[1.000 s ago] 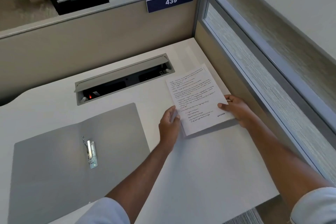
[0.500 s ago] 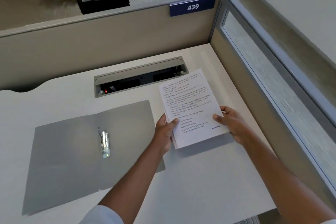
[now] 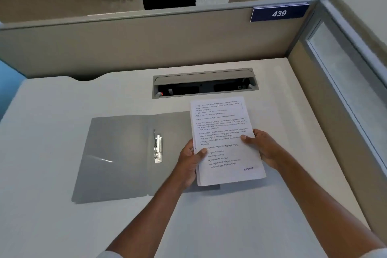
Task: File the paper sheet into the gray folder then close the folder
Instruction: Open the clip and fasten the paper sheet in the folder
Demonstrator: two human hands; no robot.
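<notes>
**Gray folder open on desk; paper sheet held in both hands above its right edge**

Gray folder [image 3: 125,157] lies flat and fully open on the white desk [image 3: 62,226], spread left of centre. A metal clip [image 3: 158,148] sits along its spine, running near to far. A short glare streak marks the left leaf. The right leaf's right margin is covered by the paper.

The paper sheet [image 3: 226,140] is white, printed with lines of text and a small blue stamp near its near right corner. It is held off the desk, roughly upright to the viewer, slightly turned. Its left edge overlaps the right part of the folder; the rest hangs over bare desk. It casts a shadow at its near edge. Whether it is one sheet or several cannot be told.

The left hand [image 3: 189,163] is clamped on the sheet's left edge, thumb on the printed face, fingers behind. The right hand [image 3: 261,146] is clamped on the right edge in the same manner, thumb on top. Both forearms reach in from the near side.

Beyond the sheet, a recessed cable tray [image 3: 205,84] is set into the desk, its lid raised, a small red light at its left end. A beige partition [image 3: 146,48] stands along the far side, carrying a blue plate [image 3: 279,13] marked 439 at its right end.
</notes>
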